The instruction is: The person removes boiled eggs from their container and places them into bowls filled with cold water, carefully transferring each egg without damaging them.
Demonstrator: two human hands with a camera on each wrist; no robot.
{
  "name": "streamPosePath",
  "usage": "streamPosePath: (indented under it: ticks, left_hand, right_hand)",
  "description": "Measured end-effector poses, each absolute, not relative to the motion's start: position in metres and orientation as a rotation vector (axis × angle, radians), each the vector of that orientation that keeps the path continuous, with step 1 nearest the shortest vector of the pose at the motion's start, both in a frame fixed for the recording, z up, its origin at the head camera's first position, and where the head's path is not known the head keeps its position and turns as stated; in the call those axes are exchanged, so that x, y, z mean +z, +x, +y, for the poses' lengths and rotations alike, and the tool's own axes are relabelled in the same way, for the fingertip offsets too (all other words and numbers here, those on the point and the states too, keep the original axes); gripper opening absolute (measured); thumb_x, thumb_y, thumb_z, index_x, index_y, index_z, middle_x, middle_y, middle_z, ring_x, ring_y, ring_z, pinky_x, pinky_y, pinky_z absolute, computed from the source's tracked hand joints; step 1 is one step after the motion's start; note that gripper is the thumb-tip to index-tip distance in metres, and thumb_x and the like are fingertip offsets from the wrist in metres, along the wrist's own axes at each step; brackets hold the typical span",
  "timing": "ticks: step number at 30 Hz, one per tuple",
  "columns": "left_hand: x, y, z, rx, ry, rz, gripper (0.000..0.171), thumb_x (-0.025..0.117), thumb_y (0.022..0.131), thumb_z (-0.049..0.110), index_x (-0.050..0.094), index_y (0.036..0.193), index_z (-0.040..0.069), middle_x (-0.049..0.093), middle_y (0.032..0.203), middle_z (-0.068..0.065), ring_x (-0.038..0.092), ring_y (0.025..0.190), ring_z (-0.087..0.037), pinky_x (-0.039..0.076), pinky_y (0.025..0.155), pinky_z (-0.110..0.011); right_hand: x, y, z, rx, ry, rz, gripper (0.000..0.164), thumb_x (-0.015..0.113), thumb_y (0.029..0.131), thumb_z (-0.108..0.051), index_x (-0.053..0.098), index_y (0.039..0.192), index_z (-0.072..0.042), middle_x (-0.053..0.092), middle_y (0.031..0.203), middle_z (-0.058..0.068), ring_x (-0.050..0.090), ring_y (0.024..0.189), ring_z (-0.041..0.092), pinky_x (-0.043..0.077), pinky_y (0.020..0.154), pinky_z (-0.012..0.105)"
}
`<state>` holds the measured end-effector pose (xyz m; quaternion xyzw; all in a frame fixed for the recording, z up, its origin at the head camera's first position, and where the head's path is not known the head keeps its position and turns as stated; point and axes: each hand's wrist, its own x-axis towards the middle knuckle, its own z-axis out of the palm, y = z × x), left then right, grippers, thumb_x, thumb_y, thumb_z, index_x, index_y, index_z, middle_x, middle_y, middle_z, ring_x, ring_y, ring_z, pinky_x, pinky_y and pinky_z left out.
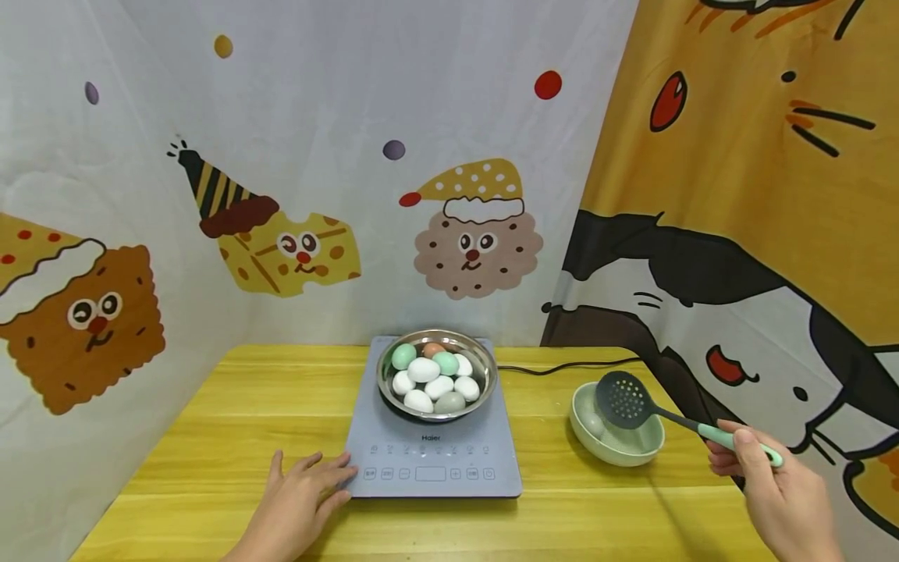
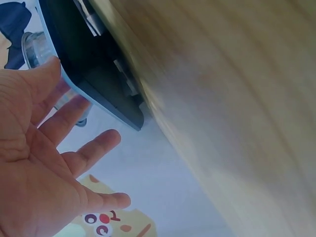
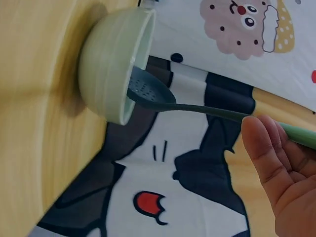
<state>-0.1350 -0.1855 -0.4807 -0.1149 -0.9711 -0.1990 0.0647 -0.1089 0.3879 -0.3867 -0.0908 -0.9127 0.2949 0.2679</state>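
Note:
A slotted spoon with a dark perforated head and mint-green handle is gripped by my right hand. Its head is over the pale green bowl, tilted across the rim. Inside that bowl a pale egg shows, partly covered by the spoon head. My left hand, fingers spread, touches the left front edge of the grey induction cooker. On the cooker stands a steel basin heaped with white, green and brown eggs. The left wrist view shows fingertips against the cooker's edge.
The yellow wooden table carries everything. A black power cord runs from behind the cooker to the right. Cartoon-printed curtains hang along the back and both sides of the table.

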Motion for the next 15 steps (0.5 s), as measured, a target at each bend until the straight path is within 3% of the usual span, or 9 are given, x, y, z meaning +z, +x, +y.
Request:
streamPosePath:
  ticks: [6,10,11,13,14,15]
  left_hand:
    - [-0.481,-0.135,-0.185,-0.600,-0.337,-2.933,0.032,0.083,0.092,0.029,0.080,0.124,0.027,0.072,0.143,0.006,0.062,0.136,-0.046,0.012,0.115,-0.091]
    - [-0.480,-0.136,-0.185,-0.599,-0.331,-2.932,0.032,0.084,0.091,0.030,0.081,0.123,0.028,0.073,0.142,0.006,0.062,0.136,-0.047,0.011,0.114,-0.092]
    - [-0.480,-0.136,-0.185,-0.600,-0.330,-2.931,0.032,0.084,0.091,0.030,0.081,0.123,0.028,0.073,0.142,0.005,0.062,0.136,-0.047,0.011,0.114,-0.092]
    - [-0.480,-0.136,-0.185,-0.595,-0.327,-2.927,0.032,0.084,0.091,0.030,0.081,0.123,0.029,0.073,0.142,0.006,0.062,0.136,-0.047,0.011,0.114,-0.092]
    - [-0.480,-0.136,-0.185,-0.590,-0.326,-2.926,0.032,0.085,0.091,0.030,0.081,0.123,0.029,0.073,0.142,0.006,0.062,0.136,-0.047,0.011,0.114,-0.092]
    - [-0.480,-0.136,-0.185,-0.588,-0.325,-2.924,0.032,0.085,0.090,0.030,0.081,0.122,0.029,0.073,0.141,0.006,0.062,0.136,-0.047,0.011,0.114,-0.092]
  right_hand:
    - [-0.381,-0.101,0.384,0.680,-0.222,-2.382,0.042,0.047,0.116,-0.026,0.068,0.132,0.007,0.077,0.099,0.027,0.047,0.070,-0.028,0.035,0.064,-0.004]
    - [-0.379,-0.095,0.382,0.591,-0.182,-2.429,0.039,0.050,0.114,-0.024,0.068,0.131,0.006,0.078,0.097,0.027,0.044,0.071,-0.028,0.034,0.062,-0.005]
    - [-0.379,-0.094,0.382,0.558,-0.168,-2.451,0.038,0.051,0.114,-0.024,0.068,0.131,0.005,0.078,0.096,0.026,0.046,0.071,-0.026,0.035,0.060,-0.005]
    - [-0.379,-0.091,0.380,0.496,-0.115,-2.483,0.035,0.054,0.113,-0.022,0.068,0.130,0.005,0.079,0.095,0.025,0.064,0.070,-0.010,0.049,0.059,0.005]
    - [-0.379,-0.090,0.380,0.473,-0.080,-2.487,0.033,0.056,0.112,-0.021,0.069,0.130,0.005,0.079,0.095,0.026,0.071,0.071,0.001,0.049,0.059,0.004]
    - [-0.379,-0.089,0.379,0.447,-0.042,-2.483,0.031,0.059,0.111,-0.019,0.069,0.129,0.004,0.079,0.096,0.025,0.072,0.072,0.003,0.049,0.060,0.004]
